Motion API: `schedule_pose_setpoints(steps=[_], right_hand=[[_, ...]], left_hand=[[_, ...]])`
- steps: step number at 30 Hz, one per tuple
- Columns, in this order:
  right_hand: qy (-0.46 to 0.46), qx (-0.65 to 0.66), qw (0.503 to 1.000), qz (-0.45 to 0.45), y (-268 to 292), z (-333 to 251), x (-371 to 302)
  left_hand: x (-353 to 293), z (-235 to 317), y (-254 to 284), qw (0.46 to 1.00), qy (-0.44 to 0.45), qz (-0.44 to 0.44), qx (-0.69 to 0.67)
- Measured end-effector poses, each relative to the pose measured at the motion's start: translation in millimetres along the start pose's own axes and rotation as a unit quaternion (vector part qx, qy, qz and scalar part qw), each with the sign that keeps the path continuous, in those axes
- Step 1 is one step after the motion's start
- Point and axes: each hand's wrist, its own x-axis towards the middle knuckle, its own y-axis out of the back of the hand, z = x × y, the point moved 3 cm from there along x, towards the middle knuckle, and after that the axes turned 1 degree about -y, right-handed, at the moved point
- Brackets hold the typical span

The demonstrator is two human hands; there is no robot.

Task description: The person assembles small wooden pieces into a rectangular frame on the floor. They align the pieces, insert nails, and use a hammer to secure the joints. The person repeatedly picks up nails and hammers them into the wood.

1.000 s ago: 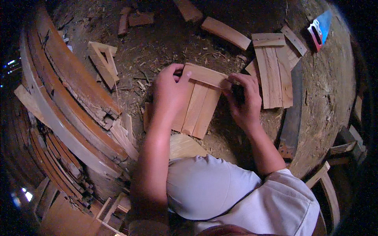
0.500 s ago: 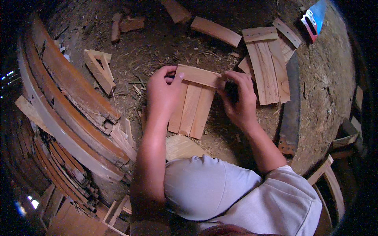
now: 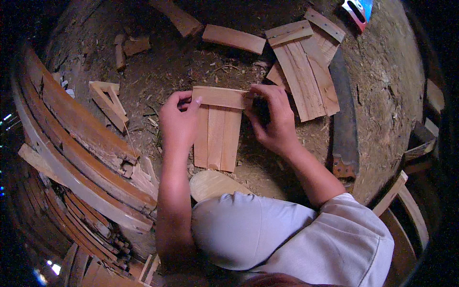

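My left hand (image 3: 178, 119) pinches the left end of a short wooden crosspiece (image 3: 220, 97), thumb on its face. At the other end, the bent fingers of my right hand (image 3: 277, 119) close on the crosspiece's tip. The strip lies across the top of several narrow wooden slats (image 3: 216, 138), set side by side like a small panel on the ground. Below the slats' lower ends is a pale board with a rounded end (image 3: 213, 184), partly hidden by my clothed knee.
Similar slatted panels (image 3: 308, 79) overlap at the right, beside a long dark metal blade (image 3: 344, 107). A handsaw (image 3: 357, 13) lies at the far right. Wood offcuts (image 3: 233, 39) lie along the far side. A triangular wooden frame (image 3: 111, 105) and long curved planks (image 3: 79, 122) occupy the left.
The view has shifted, moving the surroundings in the picture. The slats and crosspiece have turned slightly and sit straighter before me. Both hands remain at the crosspiece's ends.
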Motion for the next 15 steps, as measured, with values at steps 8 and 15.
schedule_pose_setpoints(steps=[8, 15], right_hand=[[0.002, -0.011, 1.0, 0.004, 2.4, -3.3, 2.8], [-0.008, -0.012, 1.0, -0.004, 2.0, -3.7, 2.2]], left_hand=[[0.0, -3.5, 0.1, 1.0, 0.02, 0.005, -0.006], [0.2, -4.2, -0.5, 0.999, 0.04, 0.003, -0.01]])
